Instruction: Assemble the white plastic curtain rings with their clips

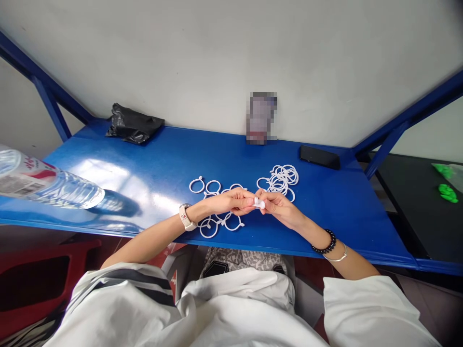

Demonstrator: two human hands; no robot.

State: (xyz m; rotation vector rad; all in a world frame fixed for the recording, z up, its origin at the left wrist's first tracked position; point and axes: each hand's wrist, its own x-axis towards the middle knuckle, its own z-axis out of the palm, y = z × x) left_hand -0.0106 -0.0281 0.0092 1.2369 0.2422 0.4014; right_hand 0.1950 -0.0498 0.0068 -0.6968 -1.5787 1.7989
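Note:
A small white plastic piece [259,204] is pinched between my two hands above the blue table. My left hand [236,200] is closed on its left end with thumb and fingertips. From the other side, my right hand [279,206] grips the same piece; fingers partly cover it, so its full shape is hidden. Under and around my left hand lie several white plastic rings [209,236] with small knobs, loosely spread. A tangled pile of similar white rings [289,174] sits just beyond my right hand.
The blue table [173,154] meets a pale wall. Along its back are a black plastic bag [134,124], a pixelated upright object [261,118] and a black phone [320,157]. A water bottle [47,180] is at the left. Bright green items [448,193] lie on a dark surface at right.

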